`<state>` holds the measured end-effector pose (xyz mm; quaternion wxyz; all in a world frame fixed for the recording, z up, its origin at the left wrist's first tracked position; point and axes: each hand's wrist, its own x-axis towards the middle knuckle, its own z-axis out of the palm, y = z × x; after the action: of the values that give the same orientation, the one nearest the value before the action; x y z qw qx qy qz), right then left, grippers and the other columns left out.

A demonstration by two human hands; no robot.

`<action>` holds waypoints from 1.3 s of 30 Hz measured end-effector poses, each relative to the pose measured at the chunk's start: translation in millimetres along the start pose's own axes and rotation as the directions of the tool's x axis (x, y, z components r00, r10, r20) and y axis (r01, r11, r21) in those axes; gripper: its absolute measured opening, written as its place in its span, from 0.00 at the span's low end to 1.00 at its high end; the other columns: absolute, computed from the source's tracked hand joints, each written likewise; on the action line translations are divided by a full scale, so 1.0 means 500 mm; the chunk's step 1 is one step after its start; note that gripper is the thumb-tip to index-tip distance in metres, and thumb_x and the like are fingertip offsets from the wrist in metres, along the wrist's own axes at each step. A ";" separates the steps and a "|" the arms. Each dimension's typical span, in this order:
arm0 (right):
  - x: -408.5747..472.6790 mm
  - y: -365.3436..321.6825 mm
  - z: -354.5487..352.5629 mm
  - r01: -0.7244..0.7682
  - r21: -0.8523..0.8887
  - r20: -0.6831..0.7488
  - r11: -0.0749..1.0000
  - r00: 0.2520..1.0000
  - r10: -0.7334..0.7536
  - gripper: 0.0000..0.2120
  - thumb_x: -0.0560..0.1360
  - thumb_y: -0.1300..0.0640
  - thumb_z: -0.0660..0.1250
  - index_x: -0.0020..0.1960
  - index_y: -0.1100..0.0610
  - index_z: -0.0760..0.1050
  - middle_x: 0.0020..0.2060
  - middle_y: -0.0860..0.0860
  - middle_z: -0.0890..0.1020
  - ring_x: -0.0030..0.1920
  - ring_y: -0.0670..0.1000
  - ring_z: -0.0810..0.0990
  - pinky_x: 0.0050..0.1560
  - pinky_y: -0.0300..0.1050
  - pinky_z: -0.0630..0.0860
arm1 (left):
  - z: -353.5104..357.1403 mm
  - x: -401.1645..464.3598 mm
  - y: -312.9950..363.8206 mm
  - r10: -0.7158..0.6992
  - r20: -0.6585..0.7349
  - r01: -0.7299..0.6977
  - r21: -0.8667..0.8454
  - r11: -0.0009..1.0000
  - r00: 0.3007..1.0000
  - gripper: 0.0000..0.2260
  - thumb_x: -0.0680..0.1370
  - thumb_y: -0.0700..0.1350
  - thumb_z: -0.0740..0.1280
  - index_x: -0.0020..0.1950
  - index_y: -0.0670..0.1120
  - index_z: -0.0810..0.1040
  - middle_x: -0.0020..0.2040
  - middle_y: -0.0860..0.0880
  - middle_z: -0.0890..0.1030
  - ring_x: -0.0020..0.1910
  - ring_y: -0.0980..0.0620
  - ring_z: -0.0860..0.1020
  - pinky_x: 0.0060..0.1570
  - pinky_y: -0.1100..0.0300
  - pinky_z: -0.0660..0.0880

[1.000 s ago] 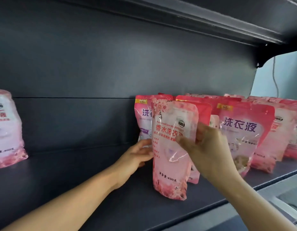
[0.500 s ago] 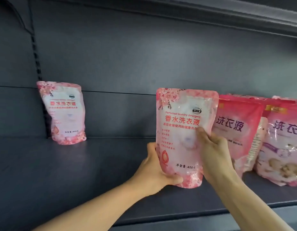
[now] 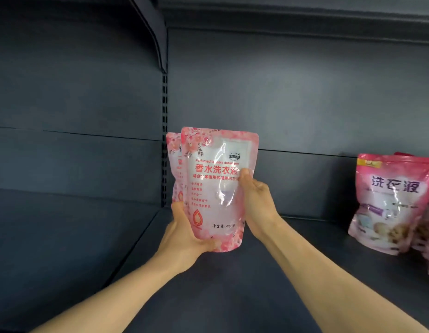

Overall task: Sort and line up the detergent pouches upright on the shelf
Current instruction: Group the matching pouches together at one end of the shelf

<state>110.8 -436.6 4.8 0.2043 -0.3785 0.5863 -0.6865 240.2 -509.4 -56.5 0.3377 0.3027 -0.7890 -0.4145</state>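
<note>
Just behind the left hand (image 3: 184,239) stands a pale pink flowered plastic pouch (image 3: 173,169), mostly hidden by a matching glossy pouch (image 3: 216,188) in front. The left hand cups that front pouch's bottom corner to bear its weight — the right hand (image 3: 255,200) pinches its side edge, probably steadying it upright above the dark grey shelf (image 3: 232,284) for lining up. Well right of that hand, deeper pink pouches (image 3: 391,203) stand grouped.

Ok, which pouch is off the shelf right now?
The light pink floral pouch held in both hands; its twin behind and the darker pink pouch stand.
</note>
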 end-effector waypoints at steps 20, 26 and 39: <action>0.080 0.111 0.090 0.125 -0.291 -0.046 0.949 0.988 -0.144 0.19 0.78 0.53 0.58 0.45 0.70 0.73 0.34 0.59 0.77 0.33 0.59 0.70 0.35 0.49 0.74 | -0.074 0.120 -0.127 -0.021 0.002 0.021 0.071 0.997 1.000 0.36 0.62 0.46 0.80 0.57 0.53 0.58 0.52 0.56 0.77 0.49 0.59 0.77 0.40 0.69 0.73; 0.079 0.109 0.094 0.115 -0.252 -0.058 0.961 0.989 -0.133 0.20 0.78 0.54 0.59 0.41 0.74 0.69 0.31 0.60 0.70 0.33 0.51 0.65 0.34 0.44 0.66 | -0.072 0.117 -0.123 -0.023 -0.008 0.023 0.085 0.996 1.000 0.35 0.63 0.46 0.80 0.57 0.54 0.58 0.52 0.57 0.76 0.50 0.58 0.77 0.42 0.68 0.74; 0.079 0.102 0.082 0.074 -0.250 -0.005 0.966 0.997 -0.078 0.13 0.78 0.53 0.61 0.54 0.61 0.77 0.47 0.54 0.84 0.46 0.51 0.83 0.53 0.56 0.79 | -0.073 0.113 -0.116 -0.070 -0.019 0.072 0.131 0.989 0.997 0.37 0.63 0.49 0.80 0.60 0.51 0.57 0.57 0.53 0.76 0.54 0.53 0.77 0.50 0.57 0.77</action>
<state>108.7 -503.9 -31.9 0.1245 -0.4184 0.6544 -0.6174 247.1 -595.9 -74.7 0.3077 0.3551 -0.8010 -0.3710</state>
